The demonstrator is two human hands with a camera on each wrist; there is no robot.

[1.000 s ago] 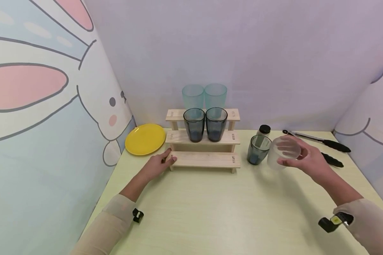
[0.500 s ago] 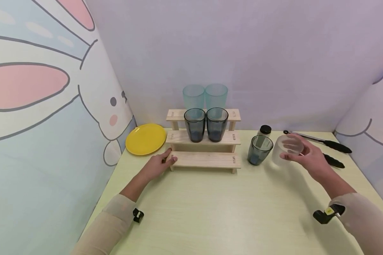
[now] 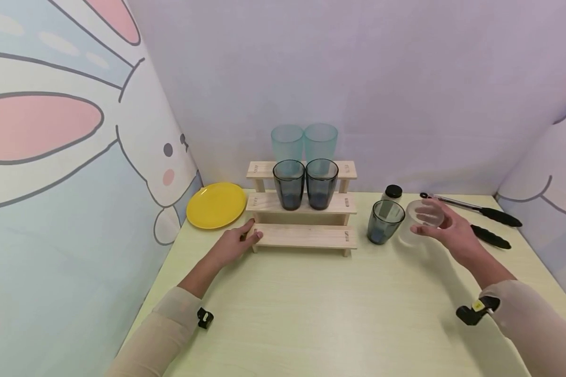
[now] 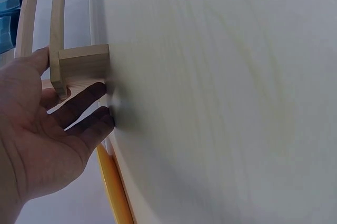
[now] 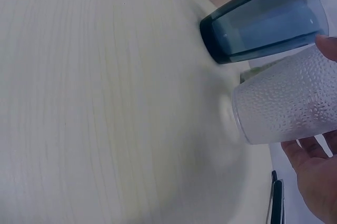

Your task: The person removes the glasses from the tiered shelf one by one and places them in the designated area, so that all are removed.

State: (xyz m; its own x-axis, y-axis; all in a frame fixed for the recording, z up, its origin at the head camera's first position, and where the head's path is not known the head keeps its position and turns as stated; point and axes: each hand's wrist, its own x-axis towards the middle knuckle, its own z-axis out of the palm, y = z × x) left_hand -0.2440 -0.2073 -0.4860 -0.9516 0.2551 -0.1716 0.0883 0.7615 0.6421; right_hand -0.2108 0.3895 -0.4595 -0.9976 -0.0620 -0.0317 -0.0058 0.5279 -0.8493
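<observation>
In the head view my left hand (image 3: 236, 245) grips the left end of the bottom shelf of a three-tier wooden rack (image 3: 306, 236), thumb on top. The left wrist view has the thumb lying on the board (image 4: 84, 63), with other fingers spread beneath. My right hand (image 3: 459, 235) holds a clear cup (image 3: 411, 238) around its side, its base low over the tabletop. Bumpy texture covers this clear cup (image 5: 284, 103) in the right wrist view. Just left of it a grey-blue glass (image 3: 383, 225) stands upright. Two more dark glasses (image 3: 290, 191) occupy the middle tier.
Two pale teal cups (image 3: 320, 141) stand on the top tier. A yellow plate (image 3: 216, 207) lies left of the rack. Behind the grey-blue glass is a small black-lidded jar (image 3: 393, 192). Tongs with black handles (image 3: 500, 215) lie at the right, partly behind the right hand.
My right hand has carried the clear cup slightly back and down toward the table, beside the grey-blue glass. The left hand stays in place on the rack.
</observation>
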